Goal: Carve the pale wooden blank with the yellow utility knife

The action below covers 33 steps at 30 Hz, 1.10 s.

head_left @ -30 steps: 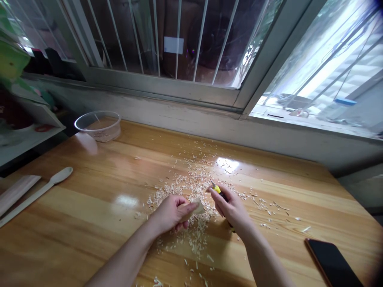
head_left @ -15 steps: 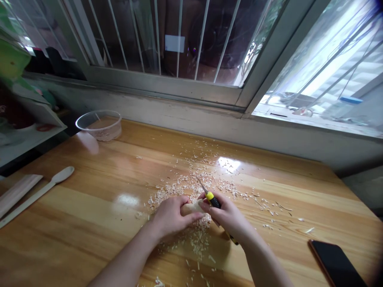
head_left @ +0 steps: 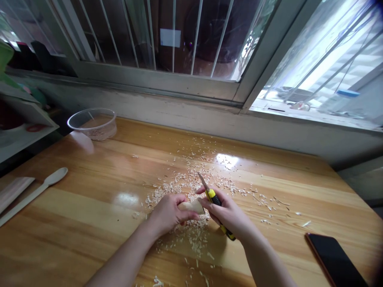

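My left hand (head_left: 170,211) is closed around a short, pale piece of wood (head_left: 193,206), its free end pointing right. A yellow and black carving knife (head_left: 214,197) lies in the closed grip of my right hand (head_left: 231,211), its narrow blade angled up and to the left, apart from the wood. The fingertips of that hand are at the free end of the wood; whether they press on it I cannot tell. Pale wood shavings (head_left: 172,187) are strewn beneath and around both hands.
On the left lie a wooden spoon (head_left: 55,176) and a flat wood strip (head_left: 14,191). A clear plastic bowl (head_left: 104,129) stands at the back left. A phone (head_left: 335,255) rests at the front right of the wooden table (head_left: 98,239). Behind is a barred window (head_left: 191,87).
The knife has turned slightly, so more of its blade face shows. My right index finger has lifted away from the wood. The whole view has shifted a little.
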Motion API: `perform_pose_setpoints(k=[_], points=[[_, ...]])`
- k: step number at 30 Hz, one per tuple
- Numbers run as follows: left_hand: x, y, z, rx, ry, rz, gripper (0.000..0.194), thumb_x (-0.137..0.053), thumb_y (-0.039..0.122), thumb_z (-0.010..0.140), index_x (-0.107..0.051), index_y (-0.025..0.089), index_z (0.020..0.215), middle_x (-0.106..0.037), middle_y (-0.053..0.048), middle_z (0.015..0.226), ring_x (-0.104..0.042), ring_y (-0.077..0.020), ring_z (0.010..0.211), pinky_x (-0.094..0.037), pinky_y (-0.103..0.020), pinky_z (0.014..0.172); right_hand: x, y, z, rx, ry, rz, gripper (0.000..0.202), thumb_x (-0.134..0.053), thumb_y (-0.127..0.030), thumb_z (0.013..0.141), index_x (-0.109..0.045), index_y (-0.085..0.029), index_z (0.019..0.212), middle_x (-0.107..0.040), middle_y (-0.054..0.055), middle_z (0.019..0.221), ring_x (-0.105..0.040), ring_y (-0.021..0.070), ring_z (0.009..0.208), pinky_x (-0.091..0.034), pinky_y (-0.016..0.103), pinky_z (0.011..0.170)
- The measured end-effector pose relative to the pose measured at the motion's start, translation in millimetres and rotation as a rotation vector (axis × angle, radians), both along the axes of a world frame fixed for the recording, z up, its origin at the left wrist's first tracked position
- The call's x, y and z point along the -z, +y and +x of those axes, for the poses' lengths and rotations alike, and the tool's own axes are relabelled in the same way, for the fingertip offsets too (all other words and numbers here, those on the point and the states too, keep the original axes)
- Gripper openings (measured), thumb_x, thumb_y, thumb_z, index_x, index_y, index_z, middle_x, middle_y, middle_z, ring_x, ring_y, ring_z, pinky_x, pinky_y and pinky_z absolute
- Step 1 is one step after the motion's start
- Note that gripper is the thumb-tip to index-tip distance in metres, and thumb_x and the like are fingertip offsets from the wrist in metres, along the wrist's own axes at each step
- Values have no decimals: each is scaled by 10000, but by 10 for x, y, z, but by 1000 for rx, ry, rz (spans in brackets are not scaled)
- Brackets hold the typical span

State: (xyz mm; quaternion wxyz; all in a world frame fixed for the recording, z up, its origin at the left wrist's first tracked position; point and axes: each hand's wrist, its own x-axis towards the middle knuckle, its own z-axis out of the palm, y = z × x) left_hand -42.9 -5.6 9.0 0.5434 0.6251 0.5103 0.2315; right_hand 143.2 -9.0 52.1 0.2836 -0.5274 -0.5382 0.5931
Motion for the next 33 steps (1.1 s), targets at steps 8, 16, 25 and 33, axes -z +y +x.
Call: perform_pose_setpoints(k=[8, 16, 25, 33], points=[[-117, -27, -17, -156, 3, 290, 378, -746, 503, 599, -584, 209, 773, -587, 12, 717, -521, -167, 676, -383, -248, 626, 31, 7, -19, 46, -56, 100, 231, -653, -354, 708, -471, -211, 703, -461, -46, 625, -426, 92, 549, -346, 231, 506], [-35, 29, -7, -745, -411, 430, 231, -436, 449, 890, -465, 235, 974, -525, -33, 948, -508, -151, 764, -442, -245, 686, 125, 31, -20, 302, 322, -112, 387, -701, -447, 686, -401, -220, 778, -347, -120, 421, -279, 54, 394, -200, 203, 430], [-27, -140, 251, -101, -599, -59, 394, -511, 447, 870, -527, 179, 1160, -618, -100, 1111, -574, -220, 982, -443, -328, 867, 112, -60, -261, 309, 387, -197, 426, -756, -429, 604, -477, -194, 823, -394, -111, 473, -297, 43, 400, -204, 196, 419], [21, -75, 199, -231, -768, -270, 318, -700, 362, 741, -616, 176, 985, -598, -29, 904, -545, -134, 762, -436, -210, 631, 47, 11, 8, 82, -1, -55, 295, -619, -457, 752, -463, -209, 784, -531, -44, 630, -342, 58, 435, -268, 208, 413]])
